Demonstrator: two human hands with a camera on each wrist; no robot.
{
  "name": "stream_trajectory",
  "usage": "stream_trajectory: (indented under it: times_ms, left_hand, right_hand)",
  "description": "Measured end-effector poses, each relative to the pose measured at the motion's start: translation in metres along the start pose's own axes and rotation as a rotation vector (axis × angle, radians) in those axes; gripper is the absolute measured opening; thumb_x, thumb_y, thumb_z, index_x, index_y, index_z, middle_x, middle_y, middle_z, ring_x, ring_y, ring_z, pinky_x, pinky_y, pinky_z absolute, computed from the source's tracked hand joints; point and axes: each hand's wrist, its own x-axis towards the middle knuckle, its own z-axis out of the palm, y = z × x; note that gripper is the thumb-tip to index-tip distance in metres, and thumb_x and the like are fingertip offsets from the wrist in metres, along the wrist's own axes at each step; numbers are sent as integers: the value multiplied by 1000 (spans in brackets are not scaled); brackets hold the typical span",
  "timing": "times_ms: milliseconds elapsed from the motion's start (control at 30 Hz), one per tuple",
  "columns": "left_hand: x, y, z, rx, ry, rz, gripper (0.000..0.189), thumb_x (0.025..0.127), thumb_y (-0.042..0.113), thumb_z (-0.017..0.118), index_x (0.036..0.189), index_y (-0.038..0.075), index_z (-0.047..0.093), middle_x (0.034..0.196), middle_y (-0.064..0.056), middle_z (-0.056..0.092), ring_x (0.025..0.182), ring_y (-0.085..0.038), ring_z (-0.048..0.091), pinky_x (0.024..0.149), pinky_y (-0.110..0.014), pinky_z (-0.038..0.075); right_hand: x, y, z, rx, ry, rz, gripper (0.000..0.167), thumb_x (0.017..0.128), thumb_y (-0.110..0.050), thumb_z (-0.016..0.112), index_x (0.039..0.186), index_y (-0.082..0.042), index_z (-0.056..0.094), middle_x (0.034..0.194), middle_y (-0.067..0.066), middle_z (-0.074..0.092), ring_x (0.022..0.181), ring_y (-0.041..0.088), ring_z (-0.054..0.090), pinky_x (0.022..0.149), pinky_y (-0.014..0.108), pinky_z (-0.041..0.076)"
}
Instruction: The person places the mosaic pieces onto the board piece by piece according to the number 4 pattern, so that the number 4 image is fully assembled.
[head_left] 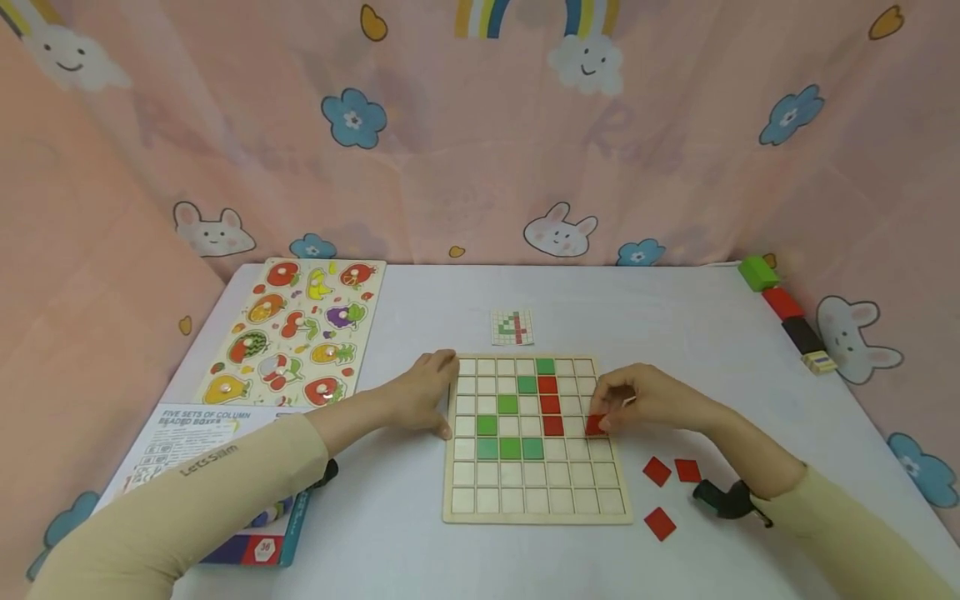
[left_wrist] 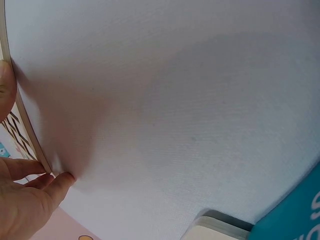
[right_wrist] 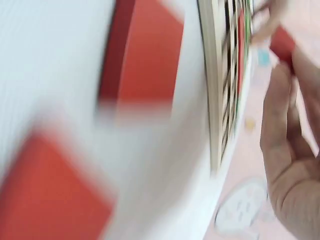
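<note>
A wooden grid board lies on the table, with green and red square tiles in some of its cells. Along the board's left edge rests my left hand, its fingers near the far corner and its thumb lower down. In the left wrist view, the fingers touch the board's edge. My right hand pinches a red tile over the right columns; the right wrist view also has this red tile between the fingertips. Loose red tiles lie beside the board's lower right. Above the board sits a small pattern card.
A fruit puzzle board and a printed box occupy the table's left side. Several coloured blocks line the far right edge. A pink patterned curtain stands behind the table.
</note>
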Motion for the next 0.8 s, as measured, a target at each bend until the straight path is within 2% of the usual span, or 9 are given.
stream_trajectory:
  times_ms: [200, 433, 633, 800]
  left_hand:
    - [0, 0, 0, 7, -4, -8, 114, 69, 38, 87, 153, -6, 23, 161, -27, 19, 148, -43, 24, 124, -48, 28]
    - [0, 1, 0, 9, -8, -10, 115, 70, 38, 87, 153, -7, 22, 161, -28, 19, 148, -44, 23, 125, -48, 28]
    - [0, 0, 0, -3, -10, -16, 115, 70, 36, 87, 154, -7, 22, 162, -27, 18, 149, -43, 23, 125, -48, 27]
    - [-1, 2, -1, -13, -6, -7, 114, 70, 35, 87, 153, -8, 22, 161, -28, 19, 148, -44, 23, 125, -49, 27]
  right_hand:
    - [19, -16, 29, 13, 46, 47, 9, 84, -19, 77, 90, -15, 73, 84, -2, 71, 76, 10, 62, 69, 21, 54]
    - [24, -19, 52, -101, 100, 18, 8, 81, -14, 80, 82, -19, 74, 75, -8, 70, 69, 6, 61, 62, 20, 55]
    - [21, -28, 58, -214, 134, -30, 11, 78, -11, 81, 78, -21, 76, 76, -12, 68, 67, 1, 58, 59, 18, 53]
    - [17, -31, 49, -282, 128, -49, 11, 81, -14, 80, 83, -23, 74, 78, -14, 66, 72, 2, 55, 63, 17, 51]
